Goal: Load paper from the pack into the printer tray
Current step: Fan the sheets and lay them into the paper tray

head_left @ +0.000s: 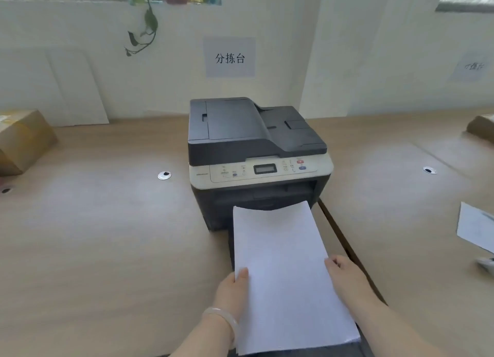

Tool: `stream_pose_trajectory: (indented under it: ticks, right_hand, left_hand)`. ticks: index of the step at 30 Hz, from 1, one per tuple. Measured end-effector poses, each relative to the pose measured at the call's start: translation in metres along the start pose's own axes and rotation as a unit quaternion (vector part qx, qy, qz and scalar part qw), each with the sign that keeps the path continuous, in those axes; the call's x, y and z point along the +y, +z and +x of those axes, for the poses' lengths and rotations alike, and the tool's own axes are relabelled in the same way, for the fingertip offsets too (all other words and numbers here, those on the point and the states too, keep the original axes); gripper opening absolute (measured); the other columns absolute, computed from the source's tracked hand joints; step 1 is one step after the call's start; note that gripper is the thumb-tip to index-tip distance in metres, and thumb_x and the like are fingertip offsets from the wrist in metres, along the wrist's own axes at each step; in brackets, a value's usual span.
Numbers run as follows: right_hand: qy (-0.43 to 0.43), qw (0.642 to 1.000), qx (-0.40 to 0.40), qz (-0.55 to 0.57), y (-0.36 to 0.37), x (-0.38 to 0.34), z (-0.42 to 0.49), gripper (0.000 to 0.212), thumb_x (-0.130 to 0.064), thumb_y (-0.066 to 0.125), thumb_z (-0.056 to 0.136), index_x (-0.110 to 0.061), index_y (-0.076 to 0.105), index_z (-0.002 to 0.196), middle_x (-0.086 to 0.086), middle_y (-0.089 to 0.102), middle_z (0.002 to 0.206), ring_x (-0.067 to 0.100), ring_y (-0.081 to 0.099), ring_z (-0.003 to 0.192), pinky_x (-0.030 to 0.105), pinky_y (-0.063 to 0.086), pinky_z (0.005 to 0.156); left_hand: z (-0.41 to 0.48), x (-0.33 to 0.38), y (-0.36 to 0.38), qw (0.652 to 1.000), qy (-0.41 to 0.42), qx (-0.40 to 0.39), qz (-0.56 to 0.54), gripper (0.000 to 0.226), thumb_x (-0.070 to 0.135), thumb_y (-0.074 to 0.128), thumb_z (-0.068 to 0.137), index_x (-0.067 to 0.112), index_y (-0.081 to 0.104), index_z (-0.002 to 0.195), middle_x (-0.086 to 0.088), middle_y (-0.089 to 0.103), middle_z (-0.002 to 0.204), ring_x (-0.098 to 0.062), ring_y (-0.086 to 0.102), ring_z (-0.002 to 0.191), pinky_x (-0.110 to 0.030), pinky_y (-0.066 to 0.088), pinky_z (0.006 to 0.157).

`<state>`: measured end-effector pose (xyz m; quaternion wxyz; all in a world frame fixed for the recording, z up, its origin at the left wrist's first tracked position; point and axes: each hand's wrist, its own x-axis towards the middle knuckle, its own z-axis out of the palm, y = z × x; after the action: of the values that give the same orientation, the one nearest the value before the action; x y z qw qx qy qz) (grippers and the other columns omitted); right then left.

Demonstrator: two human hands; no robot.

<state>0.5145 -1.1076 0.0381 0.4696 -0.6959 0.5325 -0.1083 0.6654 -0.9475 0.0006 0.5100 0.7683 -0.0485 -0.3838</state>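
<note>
A dark grey and cream printer (254, 153) stands in the middle of the wooden desk (107, 236). A stack of white paper (283, 271) hangs in front of it, far edge near the printer's lower front, sagging a little. My left hand (234, 292) grips the stack's left edge, thumb on top. My right hand (344, 279) holds the right edge. The pulled-out dark tray (231, 247) shows only as a strip under the paper's left side. The opened paper pack (475, 228) lies at the right edge of the desk.
A cardboard box (24, 140) sits at the far left and another box (481, 128) at the far right. Round cable grommets (164, 175) are set into the desk. A seam between two desks (347, 249) runs just right of the paper.
</note>
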Motion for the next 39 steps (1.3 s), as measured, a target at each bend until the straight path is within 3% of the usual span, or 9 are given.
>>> stream_pose_trajectory:
  ticks: [5, 8, 11, 16, 19, 24, 29, 33, 39]
  right_hand:
    - [0.052, 0.998, -0.028, -0.024, 0.002, 0.027, 0.031, 0.023, -0.022, 0.042, 0.095, -0.011, 0.057, 0.082, 0.0, 0.045, 0.061, 0.015, 0.038, 0.055, 0.025, 0.031, 0.052]
    - [0.062, 0.996, -0.038, -0.046, 0.007, 0.031, 0.052, 0.017, -0.022, 0.042, 0.096, -0.013, 0.056, 0.09, -0.002, 0.047, 0.064, 0.013, 0.041, 0.056, 0.025, 0.031, 0.05]
    - [0.086, 0.994, -0.04, -0.05, 0.013, 0.032, 0.072, 0.018, -0.021, 0.043, 0.096, -0.015, 0.054, 0.083, -0.001, 0.046, 0.063, 0.012, 0.041, 0.055, 0.025, 0.03, 0.049]
    - [0.102, 0.992, -0.05, -0.055, 0.023, 0.025, 0.093, 0.033, -0.024, 0.041, 0.098, -0.005, 0.056, 0.121, 0.007, 0.059, 0.083, 0.018, 0.052, 0.071, 0.026, 0.035, 0.055]
    - [0.122, 0.99, -0.057, -0.038, 0.032, 0.023, 0.107, 0.038, -0.022, 0.04, 0.098, -0.006, 0.051, 0.131, 0.014, 0.06, 0.11, 0.021, 0.049, 0.09, 0.028, 0.039, 0.077]
    - [0.123, 0.988, -0.076, -0.052, 0.044, 0.029, 0.128, 0.038, -0.019, 0.041, 0.097, -0.007, 0.05, 0.132, 0.016, 0.06, 0.12, 0.023, 0.048, 0.094, 0.029, 0.038, 0.082]
    - [0.104, 0.988, -0.075, -0.086, 0.05, 0.038, 0.139, 0.033, -0.017, 0.042, 0.097, -0.006, 0.054, 0.126, 0.019, 0.063, 0.114, 0.026, 0.052, 0.09, 0.03, 0.043, 0.08]
    - [0.084, 0.99, -0.066, -0.092, 0.049, 0.046, 0.137, 0.036, -0.017, 0.04, 0.098, -0.008, 0.049, 0.131, 0.018, 0.062, 0.118, 0.033, 0.056, 0.104, 0.03, 0.041, 0.082]
    - [0.081, 0.994, -0.051, -0.05, 0.046, 0.048, 0.134, 0.036, -0.018, 0.039, 0.098, -0.008, 0.048, 0.131, 0.018, 0.06, 0.12, 0.03, 0.053, 0.103, 0.029, 0.038, 0.085]
  left_hand:
    - [0.004, -0.005, 0.023, 0.999, -0.034, 0.005, 0.037, 0.038, 0.036, 0.037, 0.099, 0.01, 0.055, 0.121, 0.013, 0.052, 0.083, -0.009, 0.052, 0.08, -0.022, 0.038, 0.065]
    - [0.019, -0.01, 0.032, 0.998, -0.048, 0.005, 0.043, 0.045, 0.04, 0.035, 0.099, 0.012, 0.045, 0.132, 0.006, 0.05, 0.11, -0.015, 0.048, 0.103, -0.025, 0.035, 0.086]
    - [0.038, -0.014, 0.037, 0.998, -0.06, 0.006, 0.031, 0.045, 0.037, 0.034, 0.099, 0.012, 0.045, 0.135, 0.004, 0.051, 0.124, -0.019, 0.045, 0.112, -0.026, 0.03, 0.091]
    - [0.064, -0.014, 0.039, 0.999, -0.044, 0.014, 0.008, 0.024, 0.03, 0.034, 0.1, 0.018, 0.053, 0.109, 0.004, 0.052, 0.102, -0.011, 0.05, 0.087, -0.024, 0.039, 0.075]
    - [0.078, -0.014, 0.038, 0.998, -0.052, 0.028, 0.028, 0.026, 0.03, 0.033, 0.1, 0.019, 0.053, 0.112, 0.001, 0.057, 0.109, -0.017, 0.054, 0.101, -0.029, 0.042, 0.09]
    - [0.098, -0.018, 0.043, 0.994, -0.089, 0.037, 0.052, 0.027, 0.023, 0.035, 0.098, 0.018, 0.046, 0.073, 0.002, 0.046, 0.073, -0.012, 0.041, 0.062, -0.025, 0.033, 0.059]
    - [0.112, -0.02, 0.048, 0.982, -0.14, 0.059, 0.115, 0.026, 0.013, 0.035, 0.094, 0.009, 0.036, 0.069, -0.004, 0.035, 0.063, -0.018, 0.03, 0.057, -0.028, 0.025, 0.054]
    - [0.116, -0.016, 0.049, 0.975, -0.151, 0.04, 0.158, 0.034, 0.009, 0.036, 0.093, 0.014, 0.032, 0.06, -0.001, 0.034, 0.062, -0.018, 0.034, 0.059, -0.028, 0.026, 0.052]
    - [0.108, -0.02, 0.048, 0.981, -0.164, 0.053, 0.084, 0.028, 0.012, 0.038, 0.092, 0.017, 0.032, 0.065, -0.002, 0.032, 0.069, -0.021, 0.031, 0.067, -0.029, 0.022, 0.054]
